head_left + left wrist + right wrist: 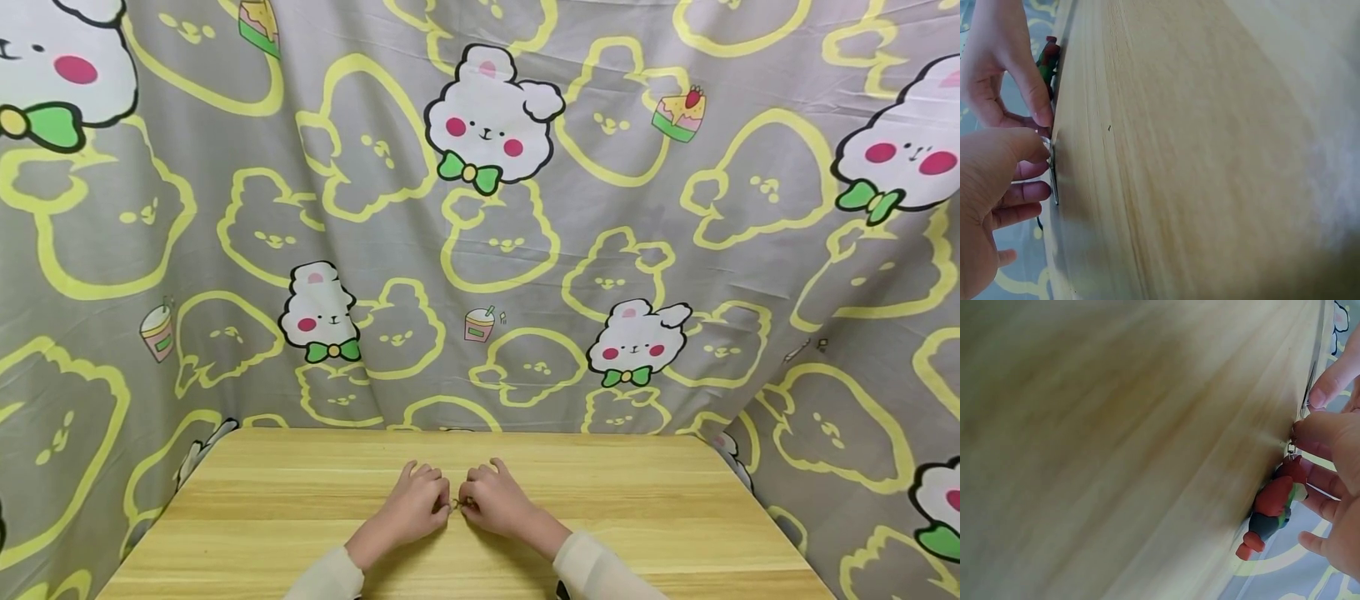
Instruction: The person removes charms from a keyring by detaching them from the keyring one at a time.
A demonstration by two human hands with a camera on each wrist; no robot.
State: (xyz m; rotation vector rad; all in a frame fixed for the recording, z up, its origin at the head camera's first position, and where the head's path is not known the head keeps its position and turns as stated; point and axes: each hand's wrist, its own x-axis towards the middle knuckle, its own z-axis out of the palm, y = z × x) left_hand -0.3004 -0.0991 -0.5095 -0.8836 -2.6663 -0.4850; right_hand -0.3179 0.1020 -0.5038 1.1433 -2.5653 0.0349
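Note:
Near the middle of the table, my left hand point(411, 507) and right hand point(497, 502) meet almost fingertip to fingertip in the head view. The right thumb and forefinger pinch the metal end of a keychain. Its small clasp point(1291, 449) and red, green and dark figurine charm point(1274, 495) hang below those fingers in the right wrist view. Between the left thumb and fingers is a thin, flat metal piece point(1054, 178); its exact kind is unclear. Fingertips hide where the two parts meet. The charm point(1049, 62) shows behind the right hand in the left wrist view.
A light wooden table point(600, 483) lies beneath both hands. Grey cloth point(405, 250) with yellow outlines and white cartoon animals hangs behind it and at both sides. A tiny dark speck point(1109, 128) is on the wood.

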